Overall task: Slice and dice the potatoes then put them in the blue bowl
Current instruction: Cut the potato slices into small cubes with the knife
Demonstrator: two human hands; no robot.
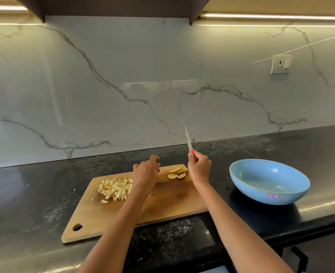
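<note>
Left hand (146, 175), fingers loosely curled and empty, reaches right toward potato slices (178, 173) at the cutting board (162, 203) far edge. Right hand (199, 167) grips the knife (188, 139), blade raised. Advice: stack slices flat, fingertips tucked. Diced potato (115, 189) left; blue bowl (269, 181) right, empty.

Bowl (269, 181) is seen as pale blue, w/ a small white label edged red on its near side. Knife (190, 142) handle is shown orange-red, blade silver. Board (135, 201) is seen as warm brown wood grain. Diced potato (114, 189) and slices (177, 173) are pale yellow, slices rimmed tan. Counter (34, 194) is black, flecked white. Wall (103, 75) is grey-white marble w/ dark veins.
</note>
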